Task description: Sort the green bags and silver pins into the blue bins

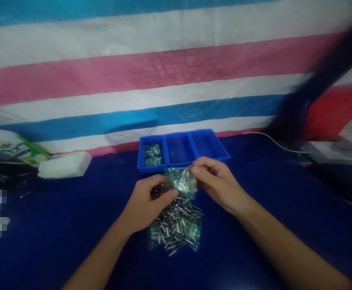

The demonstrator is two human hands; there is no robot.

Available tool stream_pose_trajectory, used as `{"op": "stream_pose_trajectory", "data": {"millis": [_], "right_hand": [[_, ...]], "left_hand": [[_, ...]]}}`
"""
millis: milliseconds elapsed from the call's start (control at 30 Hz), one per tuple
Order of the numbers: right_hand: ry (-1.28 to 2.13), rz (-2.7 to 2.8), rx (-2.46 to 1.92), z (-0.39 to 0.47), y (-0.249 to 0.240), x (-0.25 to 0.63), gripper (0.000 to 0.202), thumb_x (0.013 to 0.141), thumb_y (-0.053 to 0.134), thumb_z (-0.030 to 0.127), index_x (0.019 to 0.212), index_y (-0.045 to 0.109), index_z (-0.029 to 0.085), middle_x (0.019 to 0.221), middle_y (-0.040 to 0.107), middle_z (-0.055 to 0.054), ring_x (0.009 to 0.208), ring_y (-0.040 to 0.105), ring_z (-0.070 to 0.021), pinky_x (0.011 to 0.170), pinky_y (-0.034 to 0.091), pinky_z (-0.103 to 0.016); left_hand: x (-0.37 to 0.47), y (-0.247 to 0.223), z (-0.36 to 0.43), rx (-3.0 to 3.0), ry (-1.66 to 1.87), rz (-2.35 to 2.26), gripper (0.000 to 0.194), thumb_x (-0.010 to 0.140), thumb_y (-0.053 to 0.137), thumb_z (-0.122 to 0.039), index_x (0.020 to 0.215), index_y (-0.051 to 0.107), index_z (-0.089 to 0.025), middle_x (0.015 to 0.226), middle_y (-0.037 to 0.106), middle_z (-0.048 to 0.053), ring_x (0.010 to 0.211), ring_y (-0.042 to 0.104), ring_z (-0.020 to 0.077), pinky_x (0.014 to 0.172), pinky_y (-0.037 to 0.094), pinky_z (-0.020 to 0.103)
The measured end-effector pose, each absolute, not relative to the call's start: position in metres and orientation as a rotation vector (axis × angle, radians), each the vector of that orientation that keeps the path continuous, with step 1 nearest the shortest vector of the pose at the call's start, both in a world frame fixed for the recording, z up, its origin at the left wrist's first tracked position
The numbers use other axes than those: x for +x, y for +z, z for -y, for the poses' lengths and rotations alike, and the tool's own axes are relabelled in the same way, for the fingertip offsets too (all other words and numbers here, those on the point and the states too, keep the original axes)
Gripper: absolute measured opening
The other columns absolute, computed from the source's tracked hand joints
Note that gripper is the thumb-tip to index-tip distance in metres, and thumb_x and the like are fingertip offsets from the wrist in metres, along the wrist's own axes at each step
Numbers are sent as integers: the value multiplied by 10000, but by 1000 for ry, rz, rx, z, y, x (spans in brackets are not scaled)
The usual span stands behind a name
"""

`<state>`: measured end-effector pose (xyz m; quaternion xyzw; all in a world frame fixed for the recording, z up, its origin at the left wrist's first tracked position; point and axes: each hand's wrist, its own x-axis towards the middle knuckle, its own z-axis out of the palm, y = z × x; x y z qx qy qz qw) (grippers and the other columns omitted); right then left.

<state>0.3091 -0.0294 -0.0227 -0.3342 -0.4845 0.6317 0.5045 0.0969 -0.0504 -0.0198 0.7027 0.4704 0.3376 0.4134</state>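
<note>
A small clear, greenish plastic bag is held between my two hands above a pile of metal pins. My left hand pinches the bag's left side between thumb and fingers. At the bag's upper right edge, the thumb and fingers of my right hand are closed on it. More small bags lie among and under the pins. Behind the hands stand three joined blue bins; the left bin holds several small bags, the middle bin one thin pin, and the right bin shows nothing inside.
At the left are a white soft pack and a green and white package. A white cable runs to a white object at the right. A striped sheet hangs behind the dark blue table.
</note>
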Motion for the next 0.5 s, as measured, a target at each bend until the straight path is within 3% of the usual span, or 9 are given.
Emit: {"op": "stream_pose_trajectory", "data": {"millis": [200, 500], "right_hand": [[1537, 1360, -866, 29, -28, 307, 228, 814, 777, 398, 928, 706, 214, 773, 656, -2, 659, 583, -128, 630, 473, -291], [1433, 1601, -979, 35, -26, 303, 236, 864, 714, 411, 774, 680, 196, 704, 627, -3, 659, 554, -140, 611, 410, -305]], "left_hand": [[97, -30, 49, 1564, 1008, -1139, 274, 885, 703, -447, 823, 656, -184, 669, 544, -13, 611, 481, 111, 558, 378, 244], [96, -33, 48, 1653, 1013, -1127, 263, 924, 652, -428, 838, 628, -180, 730, 554, -4, 632, 462, 112, 580, 373, 253]]}}
